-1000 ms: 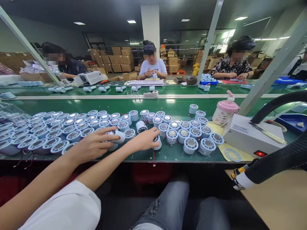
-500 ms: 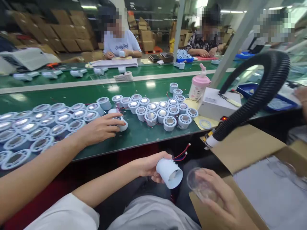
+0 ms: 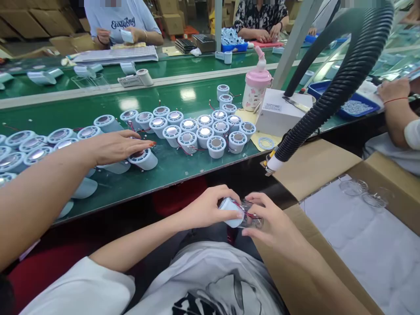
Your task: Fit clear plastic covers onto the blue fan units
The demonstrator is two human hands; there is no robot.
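Observation:
My left hand [image 3: 215,208] is wrapped round a light-blue cylindrical housing [image 3: 232,218] above my lap. Red and dark wires [image 3: 246,211] trail from the end of the housing that faces right. A clear plastic cup [image 3: 254,221] is in the curved fingers of my right hand [image 3: 271,218]. The cup and housing meet end to end between my hands; fingers and wires partly hide where they join, so I cannot tell how deep one sits in the other.
A co-worker's hand [image 3: 121,146] rests over housings at the left. Many similar housings [image 3: 216,146] stand on the green bench [image 3: 177,175]. A black flexible hose [image 3: 331,87] arches down at right, above an open cardboard box [image 3: 331,168] holding clear cups [image 3: 377,199].
My right hand has brought the clear cup left against the housing. My left hand has turned the housing so its wired end faces the cup. The camera view has tilted down.

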